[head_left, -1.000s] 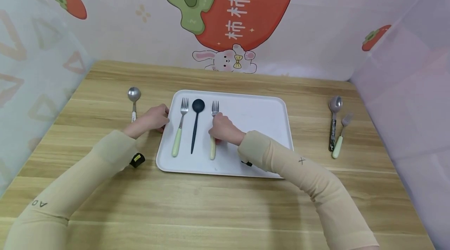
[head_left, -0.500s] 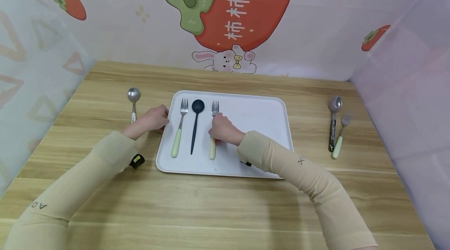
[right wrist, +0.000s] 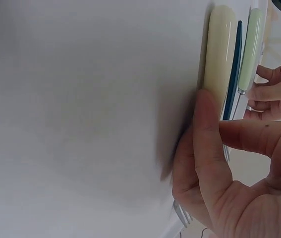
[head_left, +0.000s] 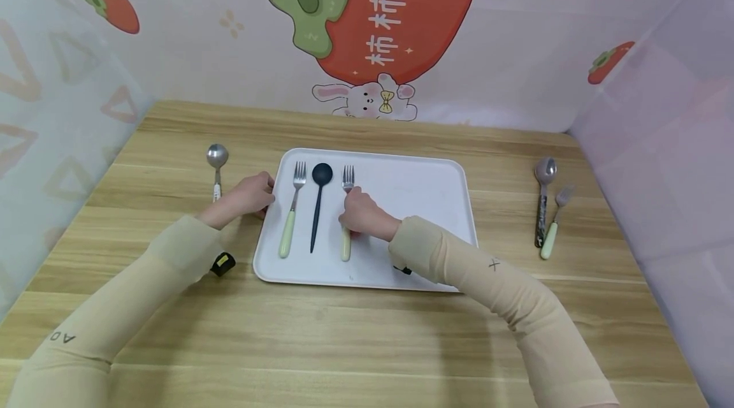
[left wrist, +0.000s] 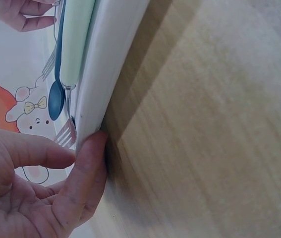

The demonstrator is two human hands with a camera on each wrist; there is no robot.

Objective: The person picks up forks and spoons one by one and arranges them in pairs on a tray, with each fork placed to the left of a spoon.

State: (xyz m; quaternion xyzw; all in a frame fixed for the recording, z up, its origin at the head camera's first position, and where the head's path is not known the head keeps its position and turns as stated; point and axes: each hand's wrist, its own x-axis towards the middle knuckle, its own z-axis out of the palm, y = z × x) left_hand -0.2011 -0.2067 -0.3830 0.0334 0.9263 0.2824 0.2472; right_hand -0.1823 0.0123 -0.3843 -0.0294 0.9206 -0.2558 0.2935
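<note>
A white tray [head_left: 413, 194] lies on the wooden table, and my left hand [head_left: 251, 194] grips its left rim. In the left wrist view the thumb and fingers [left wrist: 88, 158] close on that rim. My right hand [head_left: 365, 213] pinches a fork with a cream handle [head_left: 346, 247], which lies along the tray; the middle of this fork is hidden by the hand. To its left on the tray are a black spoon [head_left: 322, 174] and a fork with a pale green handle [head_left: 288, 233], side by side with tines and bowl pointing away from me.
Left of the tray lies a metal spoon [head_left: 217, 156], its handle partly hidden by my left arm. At the right are a spoon with a dark patterned handle [head_left: 541, 210] and a small green-handled fork [head_left: 552, 236]. Printed cloth walls [head_left: 504, 44] enclose the table.
</note>
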